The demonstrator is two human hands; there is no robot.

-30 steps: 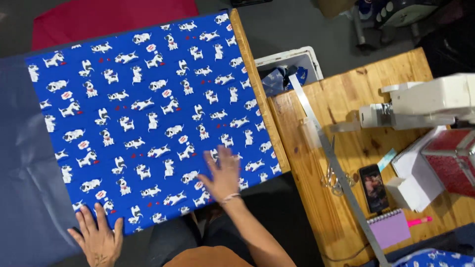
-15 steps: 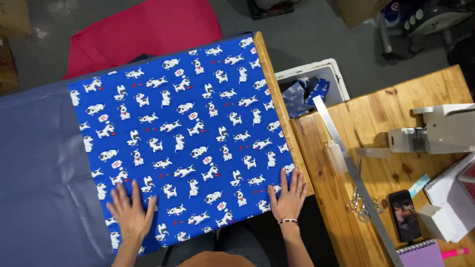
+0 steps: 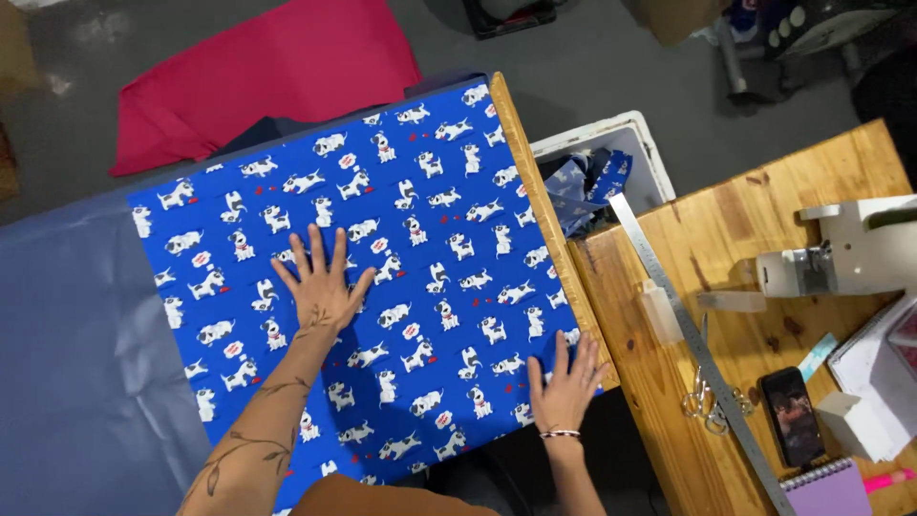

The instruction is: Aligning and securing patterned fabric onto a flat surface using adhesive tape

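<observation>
At near table edge, right hand (image 3: 565, 380) flat, fingers spread, pinning fabric corner; nothing grasped. Left hand (image 3: 320, 285) open, palm down mid-cloth. Blue dog-print fabric (image 3: 382, 277) lies spread and mostly smooth over grey sheet (image 3: 67, 334); no cutting or marking visible yet. Beyond: metal ruler (image 3: 688, 334), scissors (image 3: 702, 401), red cloth (image 3: 258, 76).

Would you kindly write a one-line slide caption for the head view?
Left hand and right hand pressed flat on blue dog-print fabric beside a wooden table.
</observation>
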